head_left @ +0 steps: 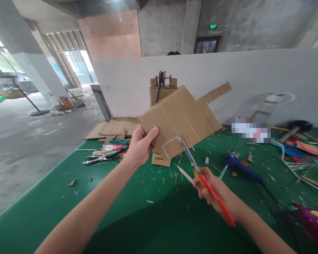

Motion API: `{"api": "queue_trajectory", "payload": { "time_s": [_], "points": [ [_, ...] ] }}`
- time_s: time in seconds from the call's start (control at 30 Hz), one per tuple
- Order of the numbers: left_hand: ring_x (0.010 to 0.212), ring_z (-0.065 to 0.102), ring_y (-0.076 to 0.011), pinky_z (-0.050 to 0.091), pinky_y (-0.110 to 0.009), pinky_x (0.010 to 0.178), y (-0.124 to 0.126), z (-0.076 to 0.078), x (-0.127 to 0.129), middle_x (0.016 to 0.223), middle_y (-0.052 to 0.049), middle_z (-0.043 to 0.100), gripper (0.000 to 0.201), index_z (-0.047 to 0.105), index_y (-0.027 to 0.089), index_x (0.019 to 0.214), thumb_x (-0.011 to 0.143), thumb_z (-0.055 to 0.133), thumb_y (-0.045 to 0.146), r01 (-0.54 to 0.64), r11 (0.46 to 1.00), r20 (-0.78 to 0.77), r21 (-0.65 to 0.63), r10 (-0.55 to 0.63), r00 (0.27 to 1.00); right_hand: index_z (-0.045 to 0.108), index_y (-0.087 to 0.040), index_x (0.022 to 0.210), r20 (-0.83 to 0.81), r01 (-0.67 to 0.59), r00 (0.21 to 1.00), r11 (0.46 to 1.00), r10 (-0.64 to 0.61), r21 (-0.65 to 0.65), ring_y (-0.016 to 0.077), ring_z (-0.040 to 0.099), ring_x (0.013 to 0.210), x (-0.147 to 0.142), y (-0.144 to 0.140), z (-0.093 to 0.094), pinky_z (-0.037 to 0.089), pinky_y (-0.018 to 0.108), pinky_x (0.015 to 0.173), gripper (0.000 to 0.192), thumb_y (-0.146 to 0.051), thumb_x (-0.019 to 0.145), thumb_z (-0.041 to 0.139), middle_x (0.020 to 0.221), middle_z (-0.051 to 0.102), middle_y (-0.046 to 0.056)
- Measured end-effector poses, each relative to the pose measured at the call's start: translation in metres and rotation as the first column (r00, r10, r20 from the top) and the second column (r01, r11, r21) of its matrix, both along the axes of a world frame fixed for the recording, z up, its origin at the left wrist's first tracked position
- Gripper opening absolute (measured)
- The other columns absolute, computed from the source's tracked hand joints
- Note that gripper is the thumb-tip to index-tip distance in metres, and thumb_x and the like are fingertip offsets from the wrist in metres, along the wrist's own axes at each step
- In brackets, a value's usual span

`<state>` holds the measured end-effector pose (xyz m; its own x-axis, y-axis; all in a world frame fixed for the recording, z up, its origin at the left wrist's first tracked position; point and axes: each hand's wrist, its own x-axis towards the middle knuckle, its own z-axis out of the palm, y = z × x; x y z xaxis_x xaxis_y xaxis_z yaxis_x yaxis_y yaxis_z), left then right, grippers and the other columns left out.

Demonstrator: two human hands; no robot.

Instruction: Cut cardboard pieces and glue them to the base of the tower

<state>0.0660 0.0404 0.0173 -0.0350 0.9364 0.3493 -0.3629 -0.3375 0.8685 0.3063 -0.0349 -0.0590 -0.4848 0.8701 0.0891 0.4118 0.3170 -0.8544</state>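
- Our left hand pinches the lower left edge of a cardboard sheet, thumb on the near face, holding it tilted up above the table.
- Our right hand is closed around the red handles of the scissors; their blades are parted at the sheet's lower edge, beside a white line drawn on it.
- We see cardboard scraps littering the green table, with a blue glue gun lying just right of the scissors.
- Flat cardboard pieces and pliers lie behind our left hand.
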Motion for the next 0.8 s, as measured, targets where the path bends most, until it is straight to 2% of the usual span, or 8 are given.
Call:
{"api": "queue_trajectory", "payload": {
  "time_s": [0.17, 0.27, 0.4, 0.63, 0.8],
  "points": [
    [0.072, 0.064, -0.017, 0.052, -0.026, 0.058, -0.004, -0.002, 0.005, 0.086, -0.005, 0.068, 0.034, 0.058, 0.016, 0.094, 0.07, 0.074, 0.035, 0.046, 0.999, -0.017, -0.005, -0.046, 0.999, 0.035, -0.023, 0.108, -0.031, -0.072, 0.997, 0.997, 0.074, 0.04, 0.0137, 0.051, 0.068, -0.001, -0.003, 0.009, 0.047, 0.029, 0.057, 0.041, -0.059, 0.087, 0.036, 0.106, 0.051, 0.01],
    [0.074, 0.065, -0.0179, 0.053, -0.027, 0.061, -0.005, -0.002, 0.006, 0.088, -0.005, 0.069, 0.035, 0.057, 0.016, 0.094, 0.069, 0.074, 0.035, 0.047, 0.999, -0.007, -0.022, -0.047, 0.999, 0.037, -0.023, 0.104, -0.019, -0.023, 1.0, 0.998, 0.024, 0.055, 0.0128, 0.048, 0.062, 0.0, 0.0, 0.005, 0.044, 0.028, 0.054, 0.04, -0.059, 0.087, 0.038, 0.092, 0.053, 0.006],
    [0.081, 0.066, -0.0199, 0.055, -0.029, 0.066, -0.004, -0.002, 0.006, 0.094, -0.007, 0.068, 0.036, 0.058, 0.016, 0.096, 0.069, 0.074, 0.034, 0.056, 0.998, 0.004, -0.024, -0.056, 0.998, 0.038, -0.022, 0.098, 0.101, 0.061, 0.993, 0.996, -0.068, 0.072, 0.0121, 0.044, 0.053, 0.0, 0.004, -0.002, 0.037, 0.026, 0.048, 0.034, -0.055, 0.089, 0.036, 0.07, 0.048, -0.001],
    [0.078, 0.066, -0.0192, 0.054, -0.027, 0.06, -0.002, -0.004, 0.004, 0.092, -0.007, 0.068, 0.034, 0.058, 0.016, 0.094, 0.07, 0.073, 0.035, 0.026, 1.0, -0.018, -0.009, -0.026, 0.999, 0.034, -0.02, 0.106, 0.295, 0.146, 0.939, 0.98, -0.18, 0.132, 0.0176, 0.052, 0.059, -0.006, 0.003, 0.005, 0.04, 0.031, 0.054, 0.034, -0.05, 0.09, 0.034, 0.073, 0.056, 0.003],
    [0.082, 0.066, -0.0206, 0.055, -0.029, 0.065, -0.002, -0.004, 0.005, 0.095, -0.008, 0.068, 0.035, 0.058, 0.016, 0.095, 0.07, 0.074, 0.034, 0.042, 0.999, -0.007, -0.022, -0.042, 0.999, 0.033, -0.019, 0.106, 0.331, 0.164, 0.923, 0.979, -0.197, 0.124, 0.0197, 0.056, 0.061, -0.007, 0.004, 0.005, 0.04, 0.032, 0.055, 0.034, -0.049, 0.089, 0.033, 0.074, 0.059, 0.005]
  ]
}}
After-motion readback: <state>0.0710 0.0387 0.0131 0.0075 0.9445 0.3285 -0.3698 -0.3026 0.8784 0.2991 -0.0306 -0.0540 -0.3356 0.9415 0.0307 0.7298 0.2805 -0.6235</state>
